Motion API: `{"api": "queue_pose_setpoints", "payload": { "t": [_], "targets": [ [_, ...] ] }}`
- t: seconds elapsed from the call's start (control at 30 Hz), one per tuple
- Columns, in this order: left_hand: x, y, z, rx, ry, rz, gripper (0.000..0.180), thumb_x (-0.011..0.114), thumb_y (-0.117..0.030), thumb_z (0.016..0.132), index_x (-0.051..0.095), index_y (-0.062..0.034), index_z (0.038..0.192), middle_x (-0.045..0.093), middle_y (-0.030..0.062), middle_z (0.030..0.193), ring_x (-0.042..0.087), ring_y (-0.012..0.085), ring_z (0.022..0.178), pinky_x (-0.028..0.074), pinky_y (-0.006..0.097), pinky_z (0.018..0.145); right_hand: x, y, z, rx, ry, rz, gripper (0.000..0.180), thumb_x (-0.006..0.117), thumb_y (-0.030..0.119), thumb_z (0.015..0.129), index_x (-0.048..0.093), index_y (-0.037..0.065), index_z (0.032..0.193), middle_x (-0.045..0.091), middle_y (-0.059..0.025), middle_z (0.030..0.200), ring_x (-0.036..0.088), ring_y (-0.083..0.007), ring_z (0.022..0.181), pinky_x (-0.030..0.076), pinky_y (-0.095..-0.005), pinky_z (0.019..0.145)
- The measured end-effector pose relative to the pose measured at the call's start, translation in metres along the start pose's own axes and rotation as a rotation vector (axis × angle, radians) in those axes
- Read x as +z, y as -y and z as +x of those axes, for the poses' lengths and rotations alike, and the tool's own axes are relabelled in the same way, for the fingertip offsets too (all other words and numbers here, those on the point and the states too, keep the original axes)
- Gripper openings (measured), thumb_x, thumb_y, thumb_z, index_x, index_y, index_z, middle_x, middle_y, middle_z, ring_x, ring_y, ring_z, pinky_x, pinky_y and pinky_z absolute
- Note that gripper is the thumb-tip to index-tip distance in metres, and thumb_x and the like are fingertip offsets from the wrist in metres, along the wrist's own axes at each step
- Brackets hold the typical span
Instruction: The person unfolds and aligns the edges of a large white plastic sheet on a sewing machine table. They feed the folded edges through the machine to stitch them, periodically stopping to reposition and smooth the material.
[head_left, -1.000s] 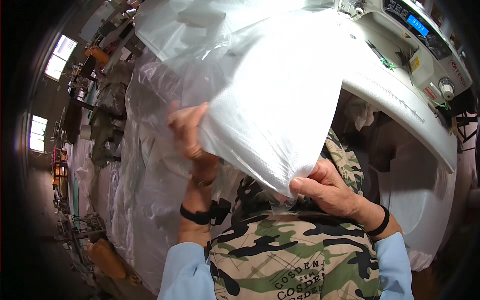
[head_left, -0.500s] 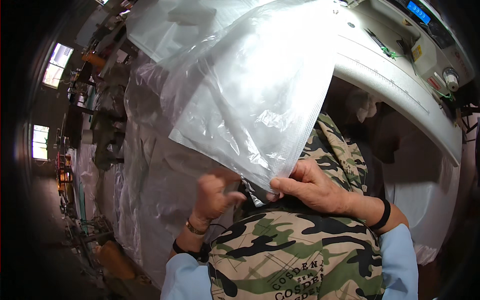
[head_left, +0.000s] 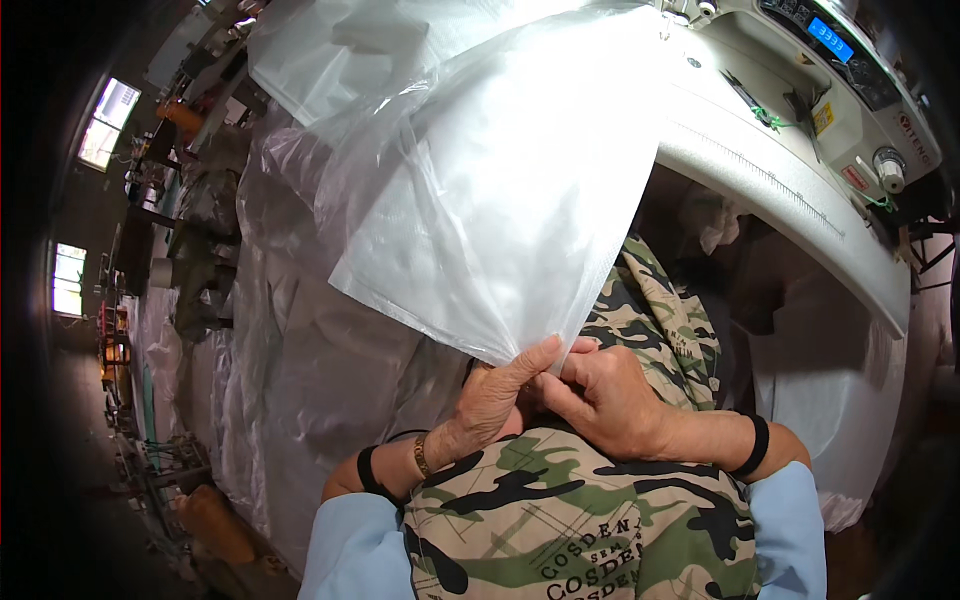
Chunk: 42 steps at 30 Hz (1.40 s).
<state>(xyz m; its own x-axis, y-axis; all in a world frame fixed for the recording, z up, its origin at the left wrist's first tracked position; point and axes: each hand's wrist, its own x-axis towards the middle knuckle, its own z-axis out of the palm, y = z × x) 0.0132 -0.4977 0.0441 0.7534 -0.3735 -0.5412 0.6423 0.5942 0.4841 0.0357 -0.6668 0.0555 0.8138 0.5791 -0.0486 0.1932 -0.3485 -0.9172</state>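
A translucent white plastic sheet (head_left: 480, 220) with a stitched or sealed border stretches from the bright sewing machine area down to my lap. Its near corner is pinched between my two hands. My left hand (head_left: 490, 400) has its thumb laid over the corner, the other fingers tucked beneath. Close against it, my right hand (head_left: 610, 395) grips the same corner with thumb and curled fingers. Some of the fingertips are hidden behind the plastic and by each other.
A white sewing machine (head_left: 850, 110) with a small lit display stands at upper right. Thread snips (head_left: 750, 100) lie on its curved white table (head_left: 780, 180). More plastic sheeting (head_left: 310, 370) hangs in folds to the left. A camouflage apron (head_left: 580, 500) covers my lap.
My left hand has moved right and closed on the sheet's corner beside my right hand. The right hand keeps its hold, and the corner looks drawn together.
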Motion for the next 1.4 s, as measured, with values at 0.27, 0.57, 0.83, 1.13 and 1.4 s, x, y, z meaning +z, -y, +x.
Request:
{"api": "queue_pose_setpoints", "payload": {
  "t": [0.27, 0.57, 0.83, 1.13, 1.4],
  "targets": [
    [-0.016, 0.021, 0.006, 0.3, -0.204, 0.197, 0.029, 0.071, -0.002, 0.091, 0.061, 0.0037, 0.118, 0.066, 0.0099, 0.111, 0.065, 0.0157, 0.097, 0.055, 0.028, 0.086, 0.001, -0.003, -0.003, -0.249, -0.051, -0.434, 0.023, 0.067, 0.012, 0.084, 0.059, 0.003, 0.065, 0.058, -0.0153, 0.054, 0.062, -0.0311, 0.05, 0.051, -0.0409, 0.053],
    [-0.019, 0.013, 0.003, 0.441, -0.17, 0.513, 0.035, 0.074, -0.005, 0.09, 0.062, 0.0033, 0.121, 0.065, 0.0078, 0.115, 0.061, 0.0148, 0.103, 0.051, 0.029, 0.092, -0.01, 0.008, 0.001, -0.34, 0.164, -0.73, 0.025, 0.07, 0.021, 0.081, 0.059, 0.006, 0.064, 0.057, -0.0101, 0.052, 0.061, -0.0231, 0.048, 0.045, -0.0366, 0.053],
    [-0.023, 0.007, 0.009, 0.321, -0.175, 0.336, 0.044, 0.067, -0.002, 0.092, 0.051, 0.0033, 0.133, 0.062, 0.0106, 0.118, 0.063, 0.0203, 0.104, 0.054, 0.034, 0.09, -0.026, -0.01, 0.01, -0.388, 0.047, -0.469, 0.034, 0.069, 0.031, 0.089, 0.064, 0.004, 0.069, 0.062, -0.0092, 0.058, 0.065, -0.0242, 0.056, 0.047, -0.0374, 0.055],
    [-0.031, 0.002, -0.003, 0.119, 0.009, 0.269, 0.029, 0.066, -0.012, 0.097, 0.059, 0.005, 0.119, 0.069, 0.0135, 0.103, 0.068, 0.017, 0.078, 0.055, 0.027, 0.065, -0.01, -0.044, 0.022, 0.167, 0.149, 0.837, 0.036, 0.062, 0.029, 0.1, 0.066, -0.005, 0.111, 0.068, -0.0061, 0.097, 0.061, -0.0099, 0.09, 0.05, -0.0288, 0.078],
    [-0.001, -0.059, -0.064, 0.85, 0.422, 1.599, 0.022, 0.076, -0.02, 0.088, 0.073, 0.0008, 0.092, 0.074, 0.0093, 0.08, 0.07, 0.0203, 0.072, 0.057, 0.034, 0.076, -0.013, -0.038, 0.026, 0.222, 0.12, 0.758, 0.032, 0.063, 0.026, 0.099, 0.068, -0.005, 0.107, 0.07, -0.0067, 0.094, 0.062, -0.0094, 0.079, 0.051, -0.0252, 0.071]
  ]
}}
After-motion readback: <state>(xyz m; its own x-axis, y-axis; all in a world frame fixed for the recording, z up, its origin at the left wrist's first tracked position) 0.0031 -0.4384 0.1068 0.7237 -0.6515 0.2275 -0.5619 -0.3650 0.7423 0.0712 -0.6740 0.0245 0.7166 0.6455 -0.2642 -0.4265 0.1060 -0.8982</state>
